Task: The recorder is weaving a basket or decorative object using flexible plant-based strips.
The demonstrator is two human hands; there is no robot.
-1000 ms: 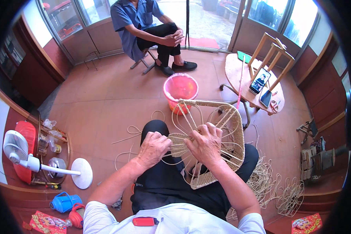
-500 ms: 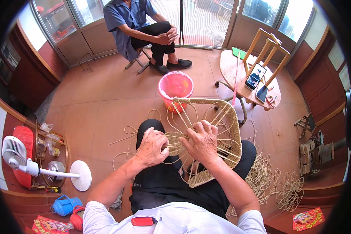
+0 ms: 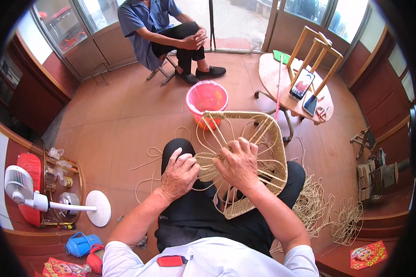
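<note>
A partly woven frame [image 3: 276, 138] of tan twisted cord lies across my knees. Its rim is wrapped tight, and bare strands run from it in loops and spokes toward the middle. My right hand [image 3: 239, 162] bends its fingers over the gathered strands there, gripping them. At the left, a small densely woven section [image 3: 208, 167] sticks out from that middle. My left hand [image 3: 179, 175] holds its left end with curled fingers, though the fingertips are partly hidden. Loose cord ends hang to the left of my knee.
A pink bucket [image 3: 207, 96] stands beyond the frame, before a seated person [image 3: 166, 37]. At right, a low round table [image 3: 275, 83] bears phones and a wooden rack. Tangled cord [image 3: 312, 203] lies by my right leg, a white fan [image 3: 97, 207] at left.
Both hands stay on the weaving, with my left fingers slightly shifted and more raised. The whole view has tilted a little, and the picture on the standing phone differs.
</note>
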